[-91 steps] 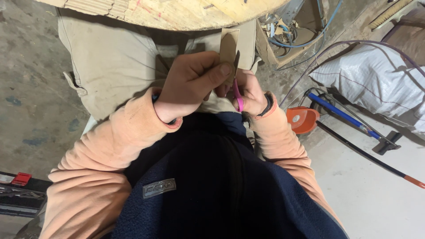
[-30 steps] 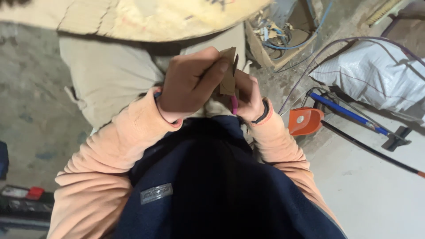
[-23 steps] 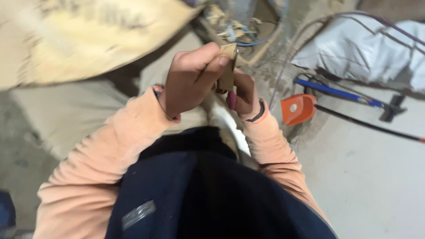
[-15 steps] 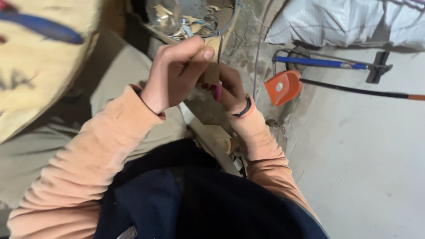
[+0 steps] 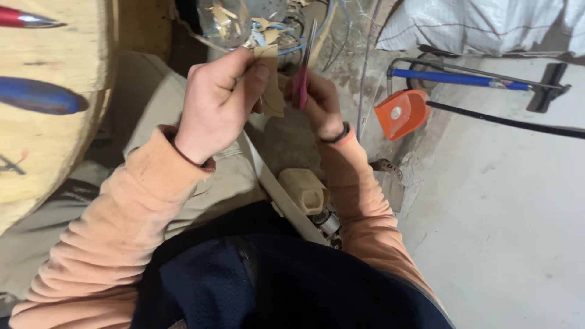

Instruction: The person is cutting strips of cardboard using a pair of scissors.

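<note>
The person sits and looks down at both hands, held up in front of the chest. The left hand point(image 5: 219, 100) has a tight grip on a small tan card point(image 5: 270, 82), pinched between the thumb and the fingers. The card stands up and pokes out to the right of that grip, so it sits between the two hands.

The right hand point(image 5: 320, 103) is clenched around pink scissors point(image 5: 301, 76). The blades point up and away from the person, and they are just beside the right edge of the card. I cannot tell if the blades touch it.

Both arms wear peach sleeves, over a dark blue top. A dark band sits on the right wrist.

Under the hands is a lap in light tan trousers. A pale strap point(image 5: 277, 195) runs across it, next to a cream block point(image 5: 303, 189).

On the left is a big wooden tabletop point(image 5: 49, 140) with a red and a blue shape painted on it. The floor point(image 5: 506, 213) on the right is pale grey concrete. An orange scoop-like thing point(image 5: 402, 113) lies there, near a tool with a blue handle point(image 5: 454, 78) and a thin black rod. A white sack point(image 5: 481, 24) lies at the top right. At the top, a clear round bowl point(image 5: 225, 21) holds paper scraps, with blue wires close by.
</note>
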